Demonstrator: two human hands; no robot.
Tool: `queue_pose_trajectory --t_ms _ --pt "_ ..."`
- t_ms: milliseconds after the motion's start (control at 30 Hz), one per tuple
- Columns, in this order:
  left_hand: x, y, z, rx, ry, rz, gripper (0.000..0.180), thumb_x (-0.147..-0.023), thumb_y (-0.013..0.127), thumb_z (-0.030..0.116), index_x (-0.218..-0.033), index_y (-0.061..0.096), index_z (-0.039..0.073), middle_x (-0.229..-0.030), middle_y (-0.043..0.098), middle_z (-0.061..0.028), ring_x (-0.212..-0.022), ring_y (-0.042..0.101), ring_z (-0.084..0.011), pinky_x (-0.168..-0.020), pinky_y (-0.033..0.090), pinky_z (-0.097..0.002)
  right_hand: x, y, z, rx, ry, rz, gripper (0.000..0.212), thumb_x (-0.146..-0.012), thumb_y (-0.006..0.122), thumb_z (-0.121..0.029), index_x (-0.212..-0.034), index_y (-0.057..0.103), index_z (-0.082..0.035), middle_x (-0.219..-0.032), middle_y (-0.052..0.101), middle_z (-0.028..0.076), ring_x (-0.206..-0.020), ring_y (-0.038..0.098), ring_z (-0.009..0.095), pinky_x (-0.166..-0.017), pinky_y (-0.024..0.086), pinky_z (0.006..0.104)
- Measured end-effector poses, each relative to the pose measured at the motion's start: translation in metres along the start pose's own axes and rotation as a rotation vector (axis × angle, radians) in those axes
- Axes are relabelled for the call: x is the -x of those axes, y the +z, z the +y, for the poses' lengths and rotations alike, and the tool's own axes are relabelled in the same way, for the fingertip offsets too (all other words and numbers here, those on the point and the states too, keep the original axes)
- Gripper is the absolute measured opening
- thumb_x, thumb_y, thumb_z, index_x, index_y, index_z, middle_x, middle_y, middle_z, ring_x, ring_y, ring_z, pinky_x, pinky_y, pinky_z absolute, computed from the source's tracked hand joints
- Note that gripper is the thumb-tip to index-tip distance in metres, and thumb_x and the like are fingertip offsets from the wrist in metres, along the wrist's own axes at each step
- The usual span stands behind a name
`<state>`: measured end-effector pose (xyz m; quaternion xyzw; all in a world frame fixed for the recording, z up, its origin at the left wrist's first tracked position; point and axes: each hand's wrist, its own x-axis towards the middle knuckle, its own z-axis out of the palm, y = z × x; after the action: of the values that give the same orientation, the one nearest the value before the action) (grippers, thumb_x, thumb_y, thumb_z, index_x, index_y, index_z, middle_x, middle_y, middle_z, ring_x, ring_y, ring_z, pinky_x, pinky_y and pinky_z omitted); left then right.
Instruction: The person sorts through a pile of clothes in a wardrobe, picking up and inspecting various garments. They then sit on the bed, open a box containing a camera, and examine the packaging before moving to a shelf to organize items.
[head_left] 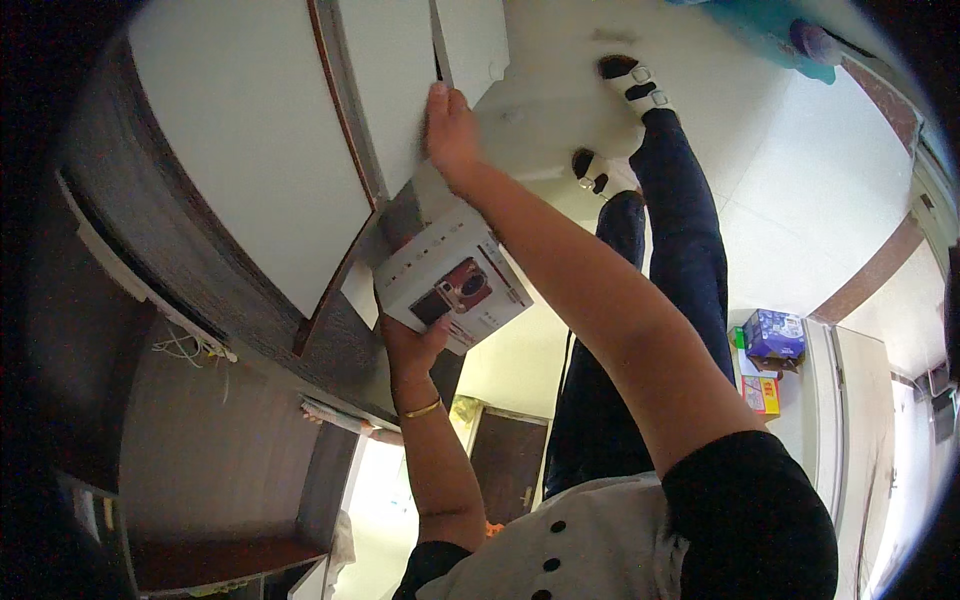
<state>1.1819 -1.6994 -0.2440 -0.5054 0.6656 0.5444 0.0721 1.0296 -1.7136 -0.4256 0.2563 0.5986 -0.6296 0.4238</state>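
Observation:
My left hand [415,348], with a gold bangle at its wrist, grips a white cardboard box [415,275]. The thumb presses on the printed front, which pictures a red and black camera; the other fingers are mostly hidden behind the box. Farther up, my right hand [455,135] is closed at the edge of a white cabinet door [395,95], its fingertips by a narrow dark gap. The box is tilted, partly inside the low opening below that door, and my right forearm passes beside it.
Another white cabinet panel [240,130] with a brown edge stands at the left. Dark wooden shelving [220,440] with loose wires [185,340] lies at lower left. A purple box [775,335] and a yellow-red packet [760,393] are at the right. A blue plastic bag [770,35] lies at the top right.

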Motion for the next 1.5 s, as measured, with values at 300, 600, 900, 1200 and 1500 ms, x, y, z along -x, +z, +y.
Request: queue_pose_trajectory --t_ms 300,600,900,1200,1500 --pt "-0.028 0.033 0.017 -0.092 0.209 -0.256 0.106 -0.055 0.077 0.023 -0.142 0.019 0.007 -0.146 0.022 -0.0119 -0.128 0.033 -0.0219 -0.102 0.033 -0.0371 -0.002 -0.063 0.028 -0.056 -0.063 -0.007 0.059 -0.097 0.031 -0.046 -0.124 0.045 0.004 -0.118 0.055 0.022 -0.109 0.052 0.033 -0.094 0.039 0.0384" --pt "-0.061 0.06 0.055 -0.311 0.266 -0.578 0.105 -0.05 0.074 0.018 -0.141 0.024 0.008 -0.151 0.011 -0.0148 -0.136 0.023 -0.028 -0.104 0.031 -0.041 0.014 -0.105 -0.001 -0.204 0.051 0.007 0.058 -0.098 0.029 -0.048 -0.119 0.051 0.001 -0.11 0.059 0.015 -0.101 0.053 0.022 -0.09 0.04 0.0336" --pt "-0.061 0.1 0.066 -0.181 0.033 -0.753 0.109 -0.052 0.077 0.017 -0.144 0.019 0.009 -0.14 0.036 -0.0132 -0.126 0.038 -0.0251 -0.106 0.028 -0.0388 0.008 -0.157 0.004 -0.077 0.087 -0.029 0.068 -0.095 0.026 -0.056 -0.124 0.047 0.001 -0.11 0.058 0.016 -0.099 0.054 0.023 -0.088 0.042 0.0342" --pt "-0.061 0.111 0.061 -0.233 0.159 -0.732 0.107 -0.052 0.073 0.013 -0.144 0.019 0.014 -0.132 0.045 -0.0178 -0.118 0.048 -0.0346 -0.1 0.038 -0.0418 0.01 -0.166 -0.001 -0.016 -0.038 -0.061 0.062 -0.096 0.026 -0.054 -0.126 0.042 -0.003 -0.114 0.052 0.015 -0.1 0.05 0.023 -0.09 0.039 0.0336" --pt "-0.054 0.109 0.067 -0.137 0.151 -0.717 0.109 -0.05 0.073 0.017 -0.144 0.019 0.01 -0.138 0.039 -0.0164 -0.124 0.042 -0.0306 -0.103 0.033 -0.0392 0.011 -0.167 -0.03 -0.055 -0.348 -0.239 0.06 -0.098 0.019 -0.044 -0.146 0.01 -0.009 -0.15 0.013 0.012 -0.138 0.012 0.026 -0.112 0.013 0.0345"
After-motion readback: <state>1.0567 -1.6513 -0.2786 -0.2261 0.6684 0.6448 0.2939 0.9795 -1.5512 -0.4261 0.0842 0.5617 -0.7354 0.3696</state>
